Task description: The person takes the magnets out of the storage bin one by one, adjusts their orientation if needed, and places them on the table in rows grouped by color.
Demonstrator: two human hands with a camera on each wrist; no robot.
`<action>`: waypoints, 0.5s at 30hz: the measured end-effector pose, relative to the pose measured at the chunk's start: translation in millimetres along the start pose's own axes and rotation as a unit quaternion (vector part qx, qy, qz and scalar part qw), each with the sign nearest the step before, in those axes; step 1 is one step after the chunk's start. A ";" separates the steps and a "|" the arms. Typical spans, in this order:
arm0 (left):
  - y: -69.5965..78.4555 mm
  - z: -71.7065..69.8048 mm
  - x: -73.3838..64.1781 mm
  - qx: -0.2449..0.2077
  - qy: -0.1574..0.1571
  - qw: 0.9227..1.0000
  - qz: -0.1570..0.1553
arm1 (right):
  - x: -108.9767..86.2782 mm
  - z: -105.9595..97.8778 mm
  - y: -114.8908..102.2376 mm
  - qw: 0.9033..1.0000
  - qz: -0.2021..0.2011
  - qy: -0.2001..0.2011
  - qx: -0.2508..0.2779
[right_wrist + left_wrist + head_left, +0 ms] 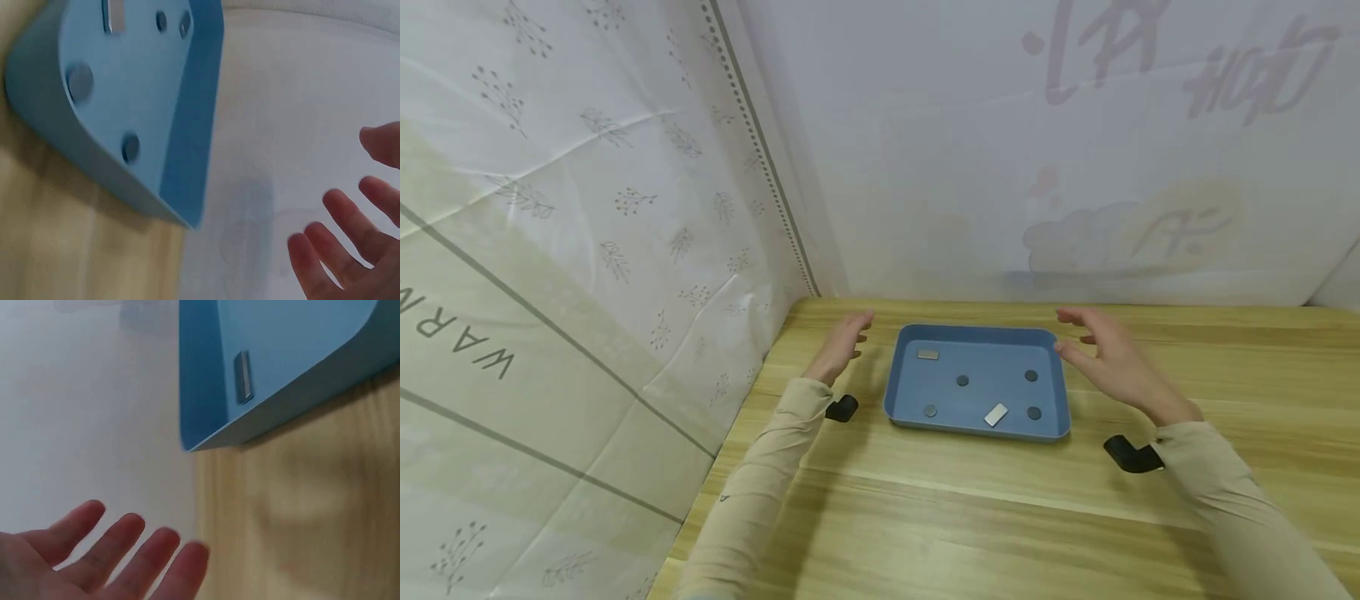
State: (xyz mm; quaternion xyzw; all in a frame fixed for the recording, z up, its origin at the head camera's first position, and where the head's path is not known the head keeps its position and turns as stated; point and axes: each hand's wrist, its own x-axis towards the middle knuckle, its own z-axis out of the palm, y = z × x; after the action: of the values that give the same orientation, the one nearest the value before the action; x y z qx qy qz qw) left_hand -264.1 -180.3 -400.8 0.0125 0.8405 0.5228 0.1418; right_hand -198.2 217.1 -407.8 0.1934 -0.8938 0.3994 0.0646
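A shallow blue tray (977, 333) lies on the wooden table. Inside it are two small silvery rectangular blocks, one at the back left (928, 354) and a brighter one near the front (996, 415). Several small dark round discs (1032, 376) are spread over the tray floor. To the tray's left, my left hand (841, 346) hovers with fingers extended and apart, holding nothing. On the other side, my right hand (1108, 362) is held above the table near the tray's right rim, fingers loosely bent and empty. In the head view its thumb tip overlaps the rim; contact cannot be told.
The wooden table (925, 517) stretches in front of and beside the tray. A pale printed curtain (925, 167) hangs behind the table, and another (587, 250) hangs along its left edge. A black curved piece shows at each wrist.
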 end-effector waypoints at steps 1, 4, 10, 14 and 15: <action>-3.0 1.6 0.4 -0.020 0.001 1.000 -0.013 | -1.1 5.6 0.3 1.000 -0.001 -0.006 0.005; -11.6 6.1 2.4 -0.074 0.000 0.996 -0.053 | -3.9 21.6 0.9 1.000 0.004 -0.026 0.017; -32.7 10.7 7.3 -0.119 -0.044 0.984 -0.125 | -6.5 50.3 -0.6 0.998 0.004 -0.054 0.036; -49.3 11.1 12.5 -0.163 -0.088 0.969 -0.164 | -8.2 63.4 -3.4 0.996 -0.004 -0.077 0.052; -52.7 11.1 13.8 -0.174 -0.098 0.965 -0.170 | -8.5 65.7 -3.8 0.995 -0.004 -0.083 0.055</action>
State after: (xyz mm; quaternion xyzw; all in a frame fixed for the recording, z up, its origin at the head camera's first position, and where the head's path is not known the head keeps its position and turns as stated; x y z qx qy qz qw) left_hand -267.8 -192.1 -455.0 -0.1041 0.7086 0.6252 0.3100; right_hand -186.3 168.8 -451.6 0.2330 -0.8717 0.4306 -0.0192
